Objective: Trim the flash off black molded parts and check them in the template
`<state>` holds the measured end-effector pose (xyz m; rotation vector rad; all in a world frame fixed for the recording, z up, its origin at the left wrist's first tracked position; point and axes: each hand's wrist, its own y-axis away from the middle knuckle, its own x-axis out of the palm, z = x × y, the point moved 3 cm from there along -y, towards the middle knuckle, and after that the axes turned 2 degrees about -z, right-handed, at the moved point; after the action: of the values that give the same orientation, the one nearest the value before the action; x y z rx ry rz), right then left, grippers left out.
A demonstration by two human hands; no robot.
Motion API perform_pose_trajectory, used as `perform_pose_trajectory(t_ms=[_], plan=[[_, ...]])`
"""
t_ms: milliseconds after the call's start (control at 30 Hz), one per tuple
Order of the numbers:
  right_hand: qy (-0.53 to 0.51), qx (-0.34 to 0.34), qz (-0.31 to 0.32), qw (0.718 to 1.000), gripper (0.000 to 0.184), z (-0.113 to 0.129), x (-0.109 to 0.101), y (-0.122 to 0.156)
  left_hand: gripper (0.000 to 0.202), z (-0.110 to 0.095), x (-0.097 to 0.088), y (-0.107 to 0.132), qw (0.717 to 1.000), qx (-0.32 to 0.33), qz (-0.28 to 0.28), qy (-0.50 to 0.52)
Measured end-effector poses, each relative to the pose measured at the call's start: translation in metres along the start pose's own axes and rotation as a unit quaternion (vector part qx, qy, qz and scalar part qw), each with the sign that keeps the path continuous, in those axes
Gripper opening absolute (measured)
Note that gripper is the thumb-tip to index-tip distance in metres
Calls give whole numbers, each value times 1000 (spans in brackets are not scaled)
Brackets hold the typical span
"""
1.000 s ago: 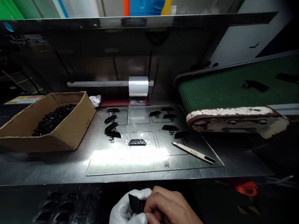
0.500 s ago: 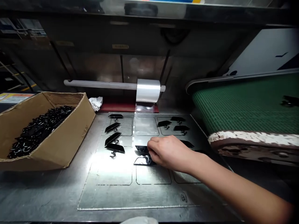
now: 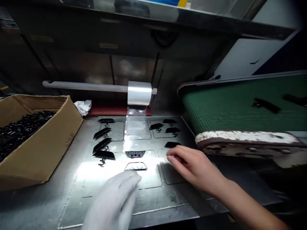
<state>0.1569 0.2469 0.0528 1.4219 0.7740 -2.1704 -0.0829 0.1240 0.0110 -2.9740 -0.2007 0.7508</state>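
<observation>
Hands are apart. White-gloved left hand (image 3: 112,199) is just beside a glossy black trapezoidal plate (image 3: 135,165); bare right hand (image 3: 195,164) curls near another black plate (image 3: 171,144). Can't tell either grip.

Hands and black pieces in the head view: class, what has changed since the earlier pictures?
The right hand rose from the near edge to mid-sheet, then shifted right. A black piece was let go: two lie free at mid-sheet, where one lay. The gloved left hand came up over the sheet. The four hooked pieces at left, box and roll stayed.
</observation>
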Motion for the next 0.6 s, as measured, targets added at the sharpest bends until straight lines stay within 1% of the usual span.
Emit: perform_pose_trajectory(t_ms=[33,67,100,167,200,267,333,433,533,600], plan=[[-10,29,-23,999,20,-9,-7,21,25,-6,3,-14,993,74,29,-92],[-11,57,-42,997,20,-17,-13,42,25,-10,6,-26,976,125,54,-173],[-4,81,-58,995,20,-24,-17,60,27,-14,9,-36,957,156,70,-234],[35,108,-74,991,19,-34,-18,89,30,-20,14,-48,925,181,90,-322],[56,111,-77,989,19,-37,-16,99,30,-22,17,-52,911,190,96,-352],[76,105,-77,988,19,-38,-9,108,32,-27,21,-53,890,208,102,-394],[81,92,-81,989,18,-37,-2,109,34,-32,24,-50,876,223,99,-415],[70,80,-104,989,23,-32,4,110,33,-36,25,-36,867,232,95,-431],[34,78,-129,988,22,-24,3,117,29,-35,27,-14,866,239,85,-431],[1,83,-131,988,21,-18,2,122,28,-32,30,2,871,240,78,-421]])
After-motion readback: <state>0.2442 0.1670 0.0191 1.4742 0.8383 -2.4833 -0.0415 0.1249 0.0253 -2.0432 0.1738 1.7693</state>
